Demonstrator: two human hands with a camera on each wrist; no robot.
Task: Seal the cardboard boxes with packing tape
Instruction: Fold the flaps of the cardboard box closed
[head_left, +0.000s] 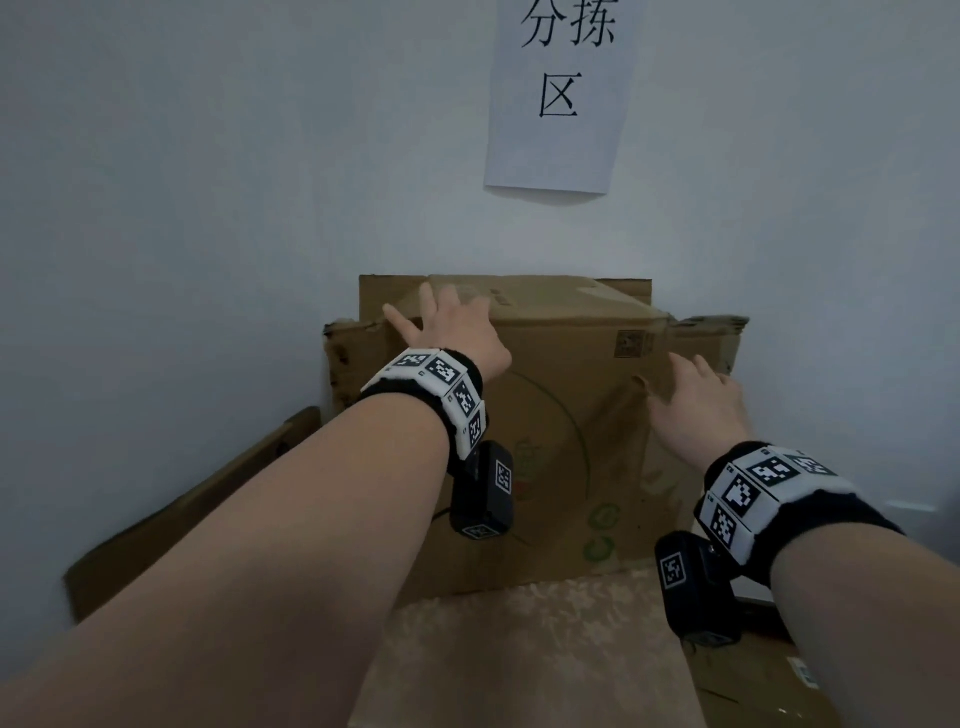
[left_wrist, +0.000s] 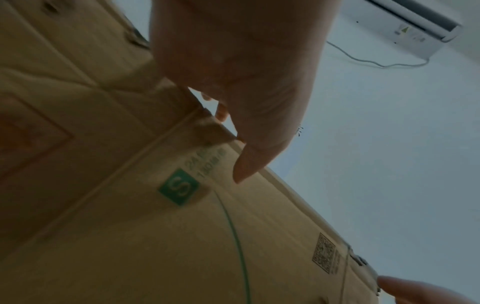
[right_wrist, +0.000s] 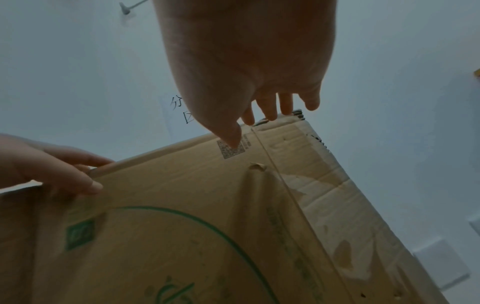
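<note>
A brown cardboard box (head_left: 561, 415) with a green ring print stands against the white wall, its side flaps (head_left: 706, 338) sticking out left and right. My left hand (head_left: 452, 327) lies on the box's top left edge with its fingers spread over the top. Its thumb (left_wrist: 241, 170) is on the front face. My right hand (head_left: 696, 395) is at the upper right of the front face, fingers straight and reaching toward the right flap. Its thumb (right_wrist: 231, 139) touches a printed code square. No tape is in view.
A paper sign (head_left: 561, 93) with black characters hangs on the wall above. Flattened cardboard (head_left: 182, 509) leans at the left. A patterned surface (head_left: 519, 649) lies in front of the box, and another carton (head_left: 753, 675) is at the lower right.
</note>
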